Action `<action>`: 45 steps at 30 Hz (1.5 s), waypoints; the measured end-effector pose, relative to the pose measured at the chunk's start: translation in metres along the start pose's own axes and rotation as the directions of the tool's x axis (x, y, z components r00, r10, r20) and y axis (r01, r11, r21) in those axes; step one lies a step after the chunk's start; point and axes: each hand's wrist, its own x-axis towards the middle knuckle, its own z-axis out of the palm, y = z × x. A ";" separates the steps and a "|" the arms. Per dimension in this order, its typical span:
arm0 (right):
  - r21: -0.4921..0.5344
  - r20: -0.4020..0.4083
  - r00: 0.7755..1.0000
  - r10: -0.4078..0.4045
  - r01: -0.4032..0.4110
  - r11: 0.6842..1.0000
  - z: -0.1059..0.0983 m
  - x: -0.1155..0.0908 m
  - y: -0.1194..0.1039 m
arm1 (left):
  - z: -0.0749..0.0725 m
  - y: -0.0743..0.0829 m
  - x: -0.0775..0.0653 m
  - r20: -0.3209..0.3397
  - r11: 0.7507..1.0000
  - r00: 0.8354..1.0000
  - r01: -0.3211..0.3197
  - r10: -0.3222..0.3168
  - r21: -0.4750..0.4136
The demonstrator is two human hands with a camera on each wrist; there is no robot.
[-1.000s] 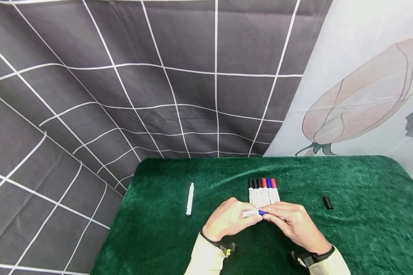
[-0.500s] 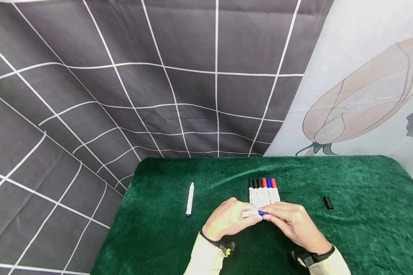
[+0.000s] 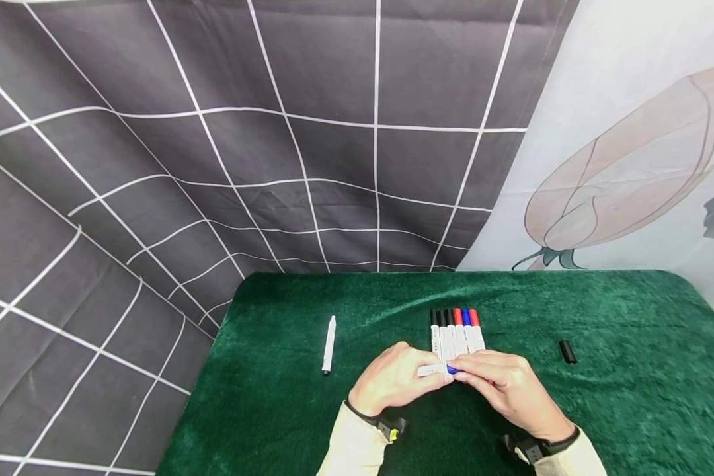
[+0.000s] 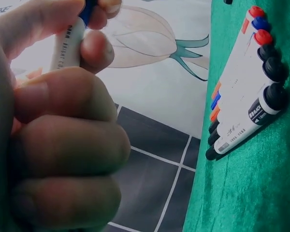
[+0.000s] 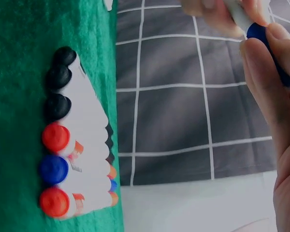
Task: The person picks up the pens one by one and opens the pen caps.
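Note:
Between my two hands is a white marker (image 3: pixel 431 370) with a blue cap (image 3: pixel 453 369). My left hand (image 3: pixel 393 378) grips the white barrel, its other fingers curled in the left wrist view. At the cap end, my right hand (image 3: pixel 507 382) pinches the blue cap (image 5: pixel 257 33) between thumb and fingers. The cap sits against the barrel; whether it is fully seated I cannot tell. Just beyond the hands lies a row of capped markers (image 3: pixel 457 338), side by side, with black, red and blue caps. The hands partly hide their near ends in the head view.
A white marker (image 3: pixel 329 345) without a cap on its upper end lies alone to the left. Off to the right is a loose black cap (image 3: pixel 567 351). Everything rests on a green cloth (image 3: pixel 387 304), with a dark gridded curtain (image 3: pixel 333 158) behind it.

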 end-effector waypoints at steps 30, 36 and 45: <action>-0.057 -0.102 0.902 0.420 -0.427 0.902 -0.012 -0.011 0.005 | -0.012 -0.015 -0.007 -0.097 0.991 0.988 0.125 -0.119 0.058; -0.060 -0.172 0.911 0.376 -0.390 0.919 -0.015 -0.010 0.010 | -0.018 -0.022 -0.010 -0.149 0.979 0.973 0.190 -0.178 0.069; -0.075 -0.255 0.891 0.374 -0.404 0.911 -0.024 -0.007 0.009 | -0.026 -0.033 -0.017 -0.286 0.946 0.914 0.318 -0.287 0.069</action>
